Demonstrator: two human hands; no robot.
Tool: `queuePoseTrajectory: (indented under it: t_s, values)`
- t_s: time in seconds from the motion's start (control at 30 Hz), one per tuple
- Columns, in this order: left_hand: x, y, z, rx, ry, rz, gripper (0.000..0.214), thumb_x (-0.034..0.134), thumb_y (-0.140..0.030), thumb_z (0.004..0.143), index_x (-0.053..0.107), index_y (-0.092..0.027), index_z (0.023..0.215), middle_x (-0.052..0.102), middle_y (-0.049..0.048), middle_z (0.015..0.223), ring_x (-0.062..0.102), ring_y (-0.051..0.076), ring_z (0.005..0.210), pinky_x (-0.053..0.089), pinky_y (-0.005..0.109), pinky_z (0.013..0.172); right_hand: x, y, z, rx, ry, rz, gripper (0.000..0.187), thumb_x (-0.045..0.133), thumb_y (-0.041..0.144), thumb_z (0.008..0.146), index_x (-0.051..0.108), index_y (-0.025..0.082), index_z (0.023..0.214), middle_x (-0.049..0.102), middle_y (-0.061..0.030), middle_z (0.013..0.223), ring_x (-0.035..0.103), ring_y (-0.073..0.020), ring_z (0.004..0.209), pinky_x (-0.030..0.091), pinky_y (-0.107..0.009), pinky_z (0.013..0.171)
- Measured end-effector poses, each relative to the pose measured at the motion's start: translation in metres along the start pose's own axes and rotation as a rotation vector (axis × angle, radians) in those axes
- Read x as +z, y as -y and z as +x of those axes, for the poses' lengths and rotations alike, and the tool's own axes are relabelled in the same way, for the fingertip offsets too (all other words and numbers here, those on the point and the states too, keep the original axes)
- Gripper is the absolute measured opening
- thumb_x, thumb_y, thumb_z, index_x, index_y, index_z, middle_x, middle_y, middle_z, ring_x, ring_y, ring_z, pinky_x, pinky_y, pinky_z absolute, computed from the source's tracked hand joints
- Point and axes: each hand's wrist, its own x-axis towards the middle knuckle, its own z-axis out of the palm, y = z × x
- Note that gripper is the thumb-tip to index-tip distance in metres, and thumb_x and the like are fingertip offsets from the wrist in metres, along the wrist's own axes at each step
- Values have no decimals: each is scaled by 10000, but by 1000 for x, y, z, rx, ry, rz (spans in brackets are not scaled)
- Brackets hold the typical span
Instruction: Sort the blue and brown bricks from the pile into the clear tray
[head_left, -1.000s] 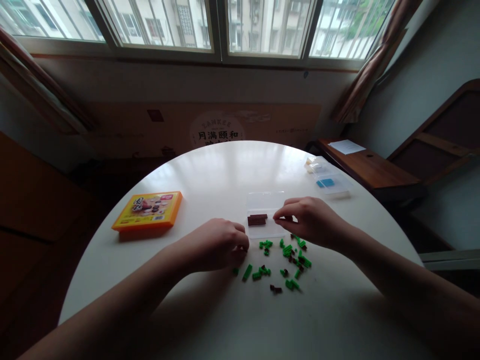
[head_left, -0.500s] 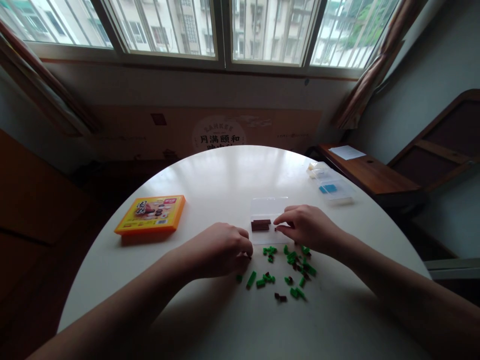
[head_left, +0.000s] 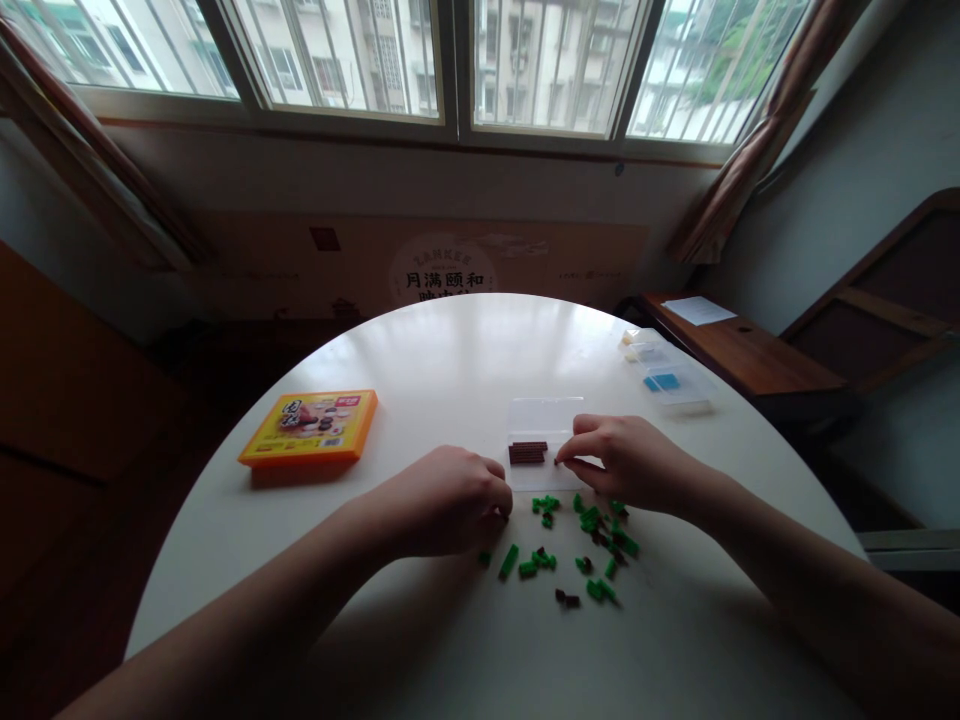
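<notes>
My right hand (head_left: 626, 460) reaches over the right part of a clear plastic case (head_left: 546, 412), which lies open. Its thumb and index fingertip close on a tiny brown brick (head_left: 556, 462). Inside the case, to the left of those fingertips, sits a block of brown bricks (head_left: 528, 453) lined up in rows. My left hand (head_left: 454, 500) is curled just left of the case, fingers closed; a small dark brown piece shows at its fingertips, partly hidden. Loose green bricks (head_left: 591, 520) and a few brown bricks (head_left: 572, 601) are scattered on the table in front of the case.
A yellow and orange game box (head_left: 309, 428) lies on the left of the round white table (head_left: 420, 365). At the back right is another clear case (head_left: 686, 390) with blue pieces (head_left: 661, 382) in it. Beyond the table's right edge stands a wooden desk (head_left: 780, 345) with paper on it.
The right index finger and thumb have come closer together at the tiny brown brick. My left hand stays nearly in place. The whole view has shifted slightly.
</notes>
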Motion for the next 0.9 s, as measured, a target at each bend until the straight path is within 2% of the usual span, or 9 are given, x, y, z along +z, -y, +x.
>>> queuePoseTrajectory:
  t_s: [0.4, 0.7, 0.9]
  values:
    - [1, 0, -1, -8, 16, 6, 118, 606, -142, 779, 682, -220, 736, 665, -24, 741, 564, 113, 590, 409, 224, 567, 2, 5, 2, -29, -52, -40, 239, 561, 213, 897, 746, 283, 1030, 626, -11, 791, 527, -102, 621, 316, -230, 578]
    - [1, 0, -1, 1, 6, 7, 121, 600, -144, 791, 682, -215, 739, 673, -9, 751, 561, 112, 589, 400, 217, 572, 2, 7, 3, -20, -19, -34, 220, 548, 216, 900, 748, 257, 981, 657, -19, 806, 549, -111, 645, 310, -233, 582]
    - [1, 0, -1, -8, 14, 6, 114, 606, -153, 787, 681, -216, 729, 667, -14, 741, 560, 110, 580, 395, 217, 566, 6, 6, 4, -3, -30, -51, 222, 550, 220, 900, 747, 279, 984, 665, -8, 808, 560, -118, 662, 303, -237, 580]
